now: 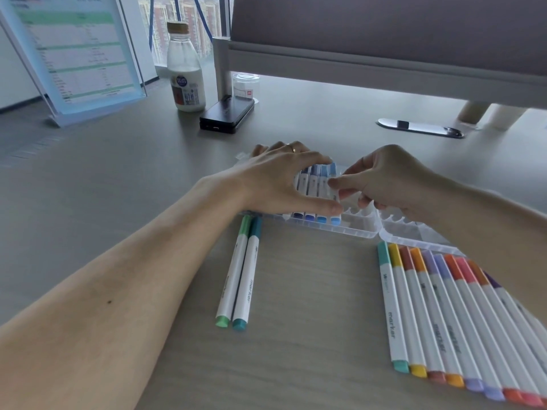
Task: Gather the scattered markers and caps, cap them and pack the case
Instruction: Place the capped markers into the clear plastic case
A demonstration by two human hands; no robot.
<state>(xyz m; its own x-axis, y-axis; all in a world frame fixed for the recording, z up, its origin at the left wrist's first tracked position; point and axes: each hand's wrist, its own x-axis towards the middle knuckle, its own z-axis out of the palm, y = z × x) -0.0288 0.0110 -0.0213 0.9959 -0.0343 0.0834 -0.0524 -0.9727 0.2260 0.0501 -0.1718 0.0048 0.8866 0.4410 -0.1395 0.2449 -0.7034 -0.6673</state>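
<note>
Currently, blue markers [310, 180] are pressed into the clear case [359, 229] by the flat left hand [275, 179]; the rightmost blue marker [335, 199] is pinched by the right hand [390, 184].

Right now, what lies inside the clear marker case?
The case holds blue markers; slots to their right are bare. The left hand hides whatever lies further left.

The word "marker" runs in grey lettering along the white barrel of the teal-capped marker [250, 291] at lower centre, and along the mint-capped marker [392, 325] at the left end of the row at lower right. Its neighbours [439, 335] bear the same word, more blurred. Print on the milk bottle [186, 93], the upper-left sheet [80, 48] and the small clear jar [245, 88] is illegible.
</note>
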